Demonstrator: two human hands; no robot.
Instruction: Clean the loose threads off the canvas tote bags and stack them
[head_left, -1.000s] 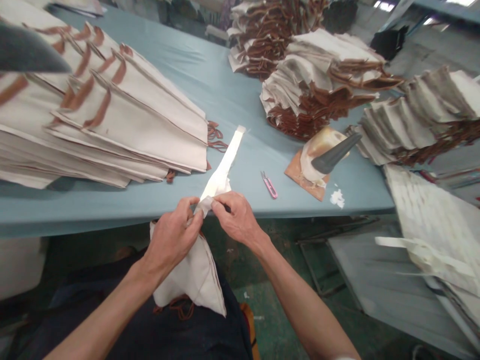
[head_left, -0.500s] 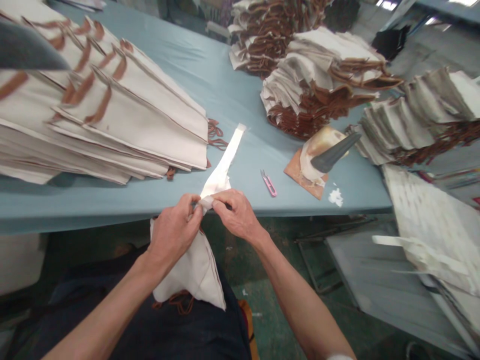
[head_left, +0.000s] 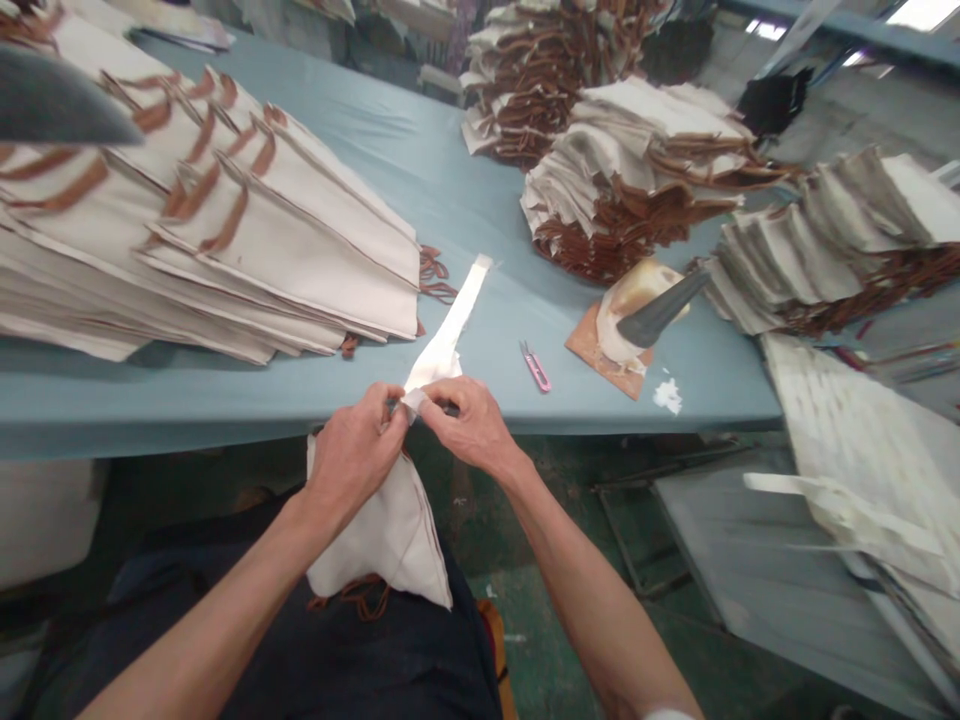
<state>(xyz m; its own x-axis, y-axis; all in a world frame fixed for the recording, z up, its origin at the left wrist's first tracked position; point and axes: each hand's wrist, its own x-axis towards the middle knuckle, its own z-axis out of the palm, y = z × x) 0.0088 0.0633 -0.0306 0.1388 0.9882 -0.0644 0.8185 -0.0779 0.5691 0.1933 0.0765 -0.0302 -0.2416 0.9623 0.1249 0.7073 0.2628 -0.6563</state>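
A cream drawstring bag (head_left: pixel 382 545) with brown cord at its lower end hangs from the table edge over my lap. My left hand (head_left: pixel 360 440) is closed on the bag's upper end at the edge. Opposite it, my right hand (head_left: pixel 469 425) pinches the same bit of pale cloth between thumb and fingers. A white strip (head_left: pixel 454 325) lies on the table just beyond my fingertips, its near end meeting the pinched cloth. Pink thread snips (head_left: pixel 536 368) lie to the right of the strip. My fingers hide exactly what is pinched.
Stacked cream bags (head_left: pixel 300 240) with brown loops cover the table's left. Bundled bags (head_left: pixel 600 190) are piled at the back right. A glue pot (head_left: pixel 630 310) with a dark cone-shaped piece stands on a brown board (head_left: pixel 589 345), near white scraps (head_left: pixel 667 395). A grey panel (head_left: pixel 750 540) is at lower right.
The view has shifted slightly. Both hands stay at the same spot on the cloth, the fingers moving only a little, and the bag still hangs below them.
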